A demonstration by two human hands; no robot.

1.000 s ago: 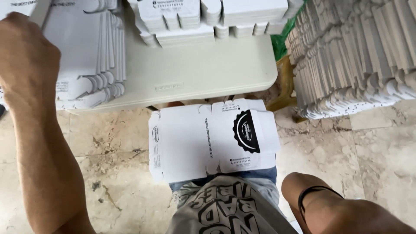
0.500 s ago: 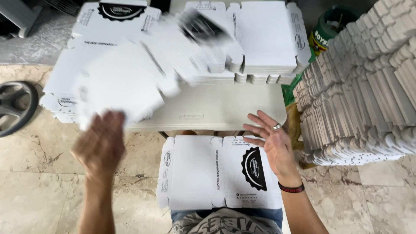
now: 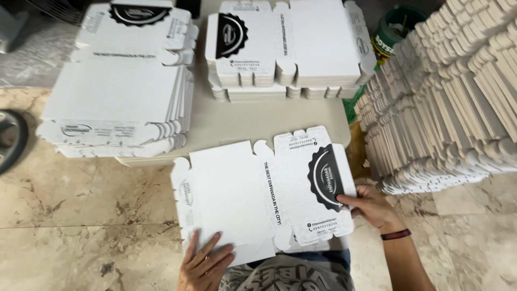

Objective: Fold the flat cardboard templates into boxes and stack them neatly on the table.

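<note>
Head view: your left hand (image 3: pixel 204 264) lies flat, open on flat box (image 3: pixel 258 196); right hand (image 3: pixel 371 207) pinches its edge.

Flat white box blank (image 3: pixel 258 196), black round emblem, on lap; similar stacks (image 3: pixel 121 86) (image 3: pixel 288 48) on table.

Small packing workroom, likely back of food shop. Low beige table (image 3: pixel 237 126) stacked with flat printed white box blanks: pile far left (image 3: pixel 121 102), pile far centre (image 3: pixel 285 54). Tall leaning stack of unfolded cardboard blanks (image 3: pixel 447 102) at right. Marble-pattern tile floor (image 3: pixel 81 215). Green bucket (image 3: pixel 396 35) far right.
</note>
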